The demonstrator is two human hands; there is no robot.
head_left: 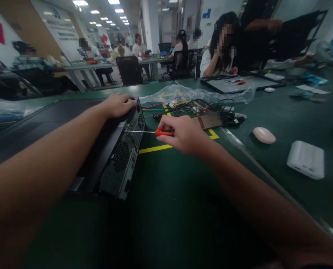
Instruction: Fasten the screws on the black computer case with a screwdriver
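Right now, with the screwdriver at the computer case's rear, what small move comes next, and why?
I'd probably nudge the screwdriver lightly inward to check its seating: the right hand grips its handle, its tip is near the upper edge of the rear panel, but I can't make out a screw there. The left hand rests on the computer case.

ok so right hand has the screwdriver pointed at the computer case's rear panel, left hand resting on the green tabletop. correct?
Not quite: in the head view the left hand rests on top of the computer case, near its rear edge, not on the green tabletop. The rest stands: right hand, screwdriver pointed at the rear panel.
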